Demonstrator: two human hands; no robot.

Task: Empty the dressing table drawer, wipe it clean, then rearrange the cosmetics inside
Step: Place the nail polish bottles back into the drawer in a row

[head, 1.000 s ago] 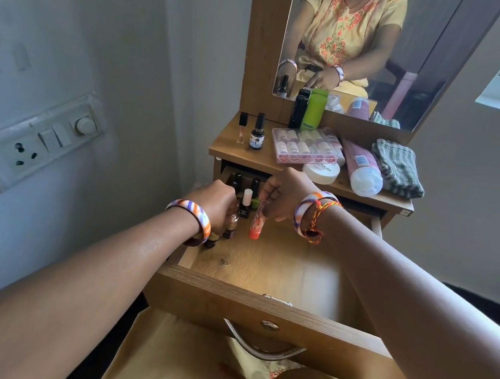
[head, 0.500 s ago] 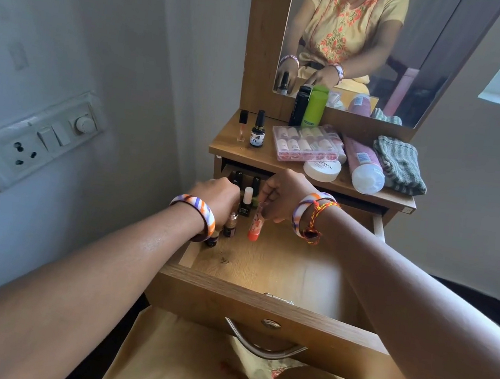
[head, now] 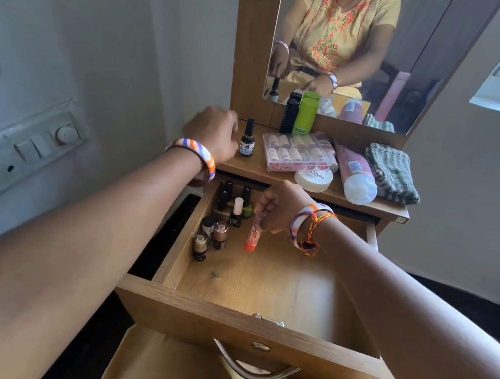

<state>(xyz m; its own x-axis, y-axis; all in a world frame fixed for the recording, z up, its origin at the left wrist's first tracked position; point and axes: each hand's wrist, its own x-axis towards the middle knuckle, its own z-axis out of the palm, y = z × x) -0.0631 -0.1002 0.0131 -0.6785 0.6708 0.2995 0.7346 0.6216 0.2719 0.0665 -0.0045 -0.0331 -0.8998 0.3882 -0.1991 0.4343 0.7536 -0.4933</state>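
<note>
The small black dropper bottle (head: 246, 143) on the dressing table top carries a white label whose large letters read "IVE"; the smaller print beneath is too fine to read. The lid of the round white jar (head: 313, 179) shows the letters "POLISH", with its first characters cut off by the clear case in front. The pink tube (head: 354, 170) has a blue label, and the green bottle (head: 305, 116) has dark print near its base, both illegible.
</note>
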